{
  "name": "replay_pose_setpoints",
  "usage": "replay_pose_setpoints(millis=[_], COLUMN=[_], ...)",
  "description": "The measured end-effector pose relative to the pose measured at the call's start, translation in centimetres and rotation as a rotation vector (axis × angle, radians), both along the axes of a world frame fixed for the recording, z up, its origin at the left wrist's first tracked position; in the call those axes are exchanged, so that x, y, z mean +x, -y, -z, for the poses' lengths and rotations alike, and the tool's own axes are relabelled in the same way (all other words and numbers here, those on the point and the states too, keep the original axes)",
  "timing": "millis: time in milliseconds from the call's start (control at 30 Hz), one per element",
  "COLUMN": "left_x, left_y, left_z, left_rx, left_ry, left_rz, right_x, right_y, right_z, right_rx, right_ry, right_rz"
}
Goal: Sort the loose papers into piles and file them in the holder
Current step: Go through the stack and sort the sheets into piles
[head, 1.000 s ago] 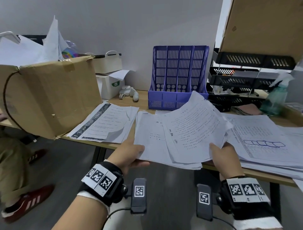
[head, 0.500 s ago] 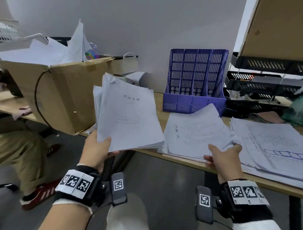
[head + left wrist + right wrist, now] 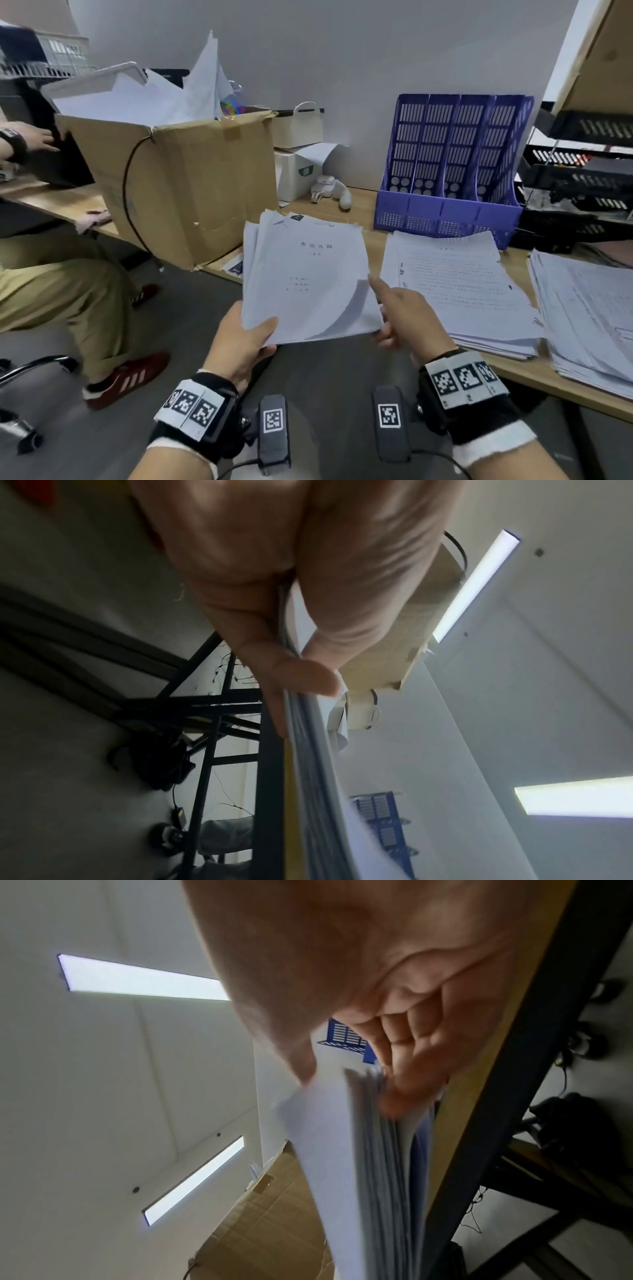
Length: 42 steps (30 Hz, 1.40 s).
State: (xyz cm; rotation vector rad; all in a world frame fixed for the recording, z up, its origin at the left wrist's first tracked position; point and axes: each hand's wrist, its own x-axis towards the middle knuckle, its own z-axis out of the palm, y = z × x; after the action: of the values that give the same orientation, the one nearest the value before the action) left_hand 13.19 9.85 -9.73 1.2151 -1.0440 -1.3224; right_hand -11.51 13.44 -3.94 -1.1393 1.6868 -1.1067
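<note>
At the far left edge of the desk (image 3: 51,202) another person sits, one hand (image 3: 32,138) reaching in behind a big cardboard box (image 3: 185,185) stuffed with loose white sheets; the box overhangs the desk's front edge. Just right of it, toward the back edge, stand a small white carton (image 3: 296,174) and a white handheld device (image 3: 330,192).

My left hand (image 3: 239,342) pinches the near left corner of a sheaf of papers (image 3: 305,277), thumb on top and fingers beneath, and the left wrist view shows the stack's edge clamped between them. The sheaf is lifted off the desk, held out past its front edge, with a title page facing up. My right hand (image 3: 397,318) meets the sheaf's right edge: the forefinger lies stretched along that edge, and in the right wrist view the other fingers seem to curl under the near right corner, though that view is blurred, so I can't be sure how firmly they hold.

Further right, a second pile of printed sheets (image 3: 459,284) lies flat by the front edge, directly before the blue file holder (image 3: 448,168), which stands at the back edge. A third, thicker pile (image 3: 585,318) rests toward the right edge, and black stacked trays (image 3: 579,178) rise behind it.
</note>
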Motion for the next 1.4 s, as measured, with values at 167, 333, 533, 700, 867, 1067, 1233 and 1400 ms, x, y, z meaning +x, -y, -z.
replay_pose_setpoints(millis=[167,333,533,700,867,1067,1233,1400], left_x=[-0.7,-0.7,-0.4,-0.7,-0.8,-1.1,-1.4,-1.3], left_y=[-0.8,-0.4,0.0,-0.2,-0.2,-0.3,-0.1,0.2], left_z=[-1.1,-2.0,-1.9,-2.2,-2.2,-2.1,-2.1,-2.3], left_rx=[-0.051,0.024,0.136,0.121,0.101,0.089,0.088,0.018], left_ry=[0.080,0.082,-0.063,-0.083,-0.027,-0.031,-0.025,0.053], left_rz=[0.060,0.067,0.012,0.018,0.025,0.000,-0.080,-0.080], right_x=[-0.3,-1.0,-1.2,-2.4,-3.6,-5.2,-6.7,-5.4], right_y=[0.2,0.8,0.5,0.6,0.0,-1.0,-2.3,-2.4], right_z=[0.4,1.2,1.2,1.1,1.0,1.7,1.4,1.6], right_rx=[-0.024,-0.122,-0.307,-0.319,-0.277,-0.293,-0.273,-0.170], right_ry=[-0.086,-0.433,-0.550,-0.541,-0.271,-0.350,-0.363,-0.447], right_rz=[0.047,-0.026,0.133,0.223,0.286,0.428,0.489,0.175])
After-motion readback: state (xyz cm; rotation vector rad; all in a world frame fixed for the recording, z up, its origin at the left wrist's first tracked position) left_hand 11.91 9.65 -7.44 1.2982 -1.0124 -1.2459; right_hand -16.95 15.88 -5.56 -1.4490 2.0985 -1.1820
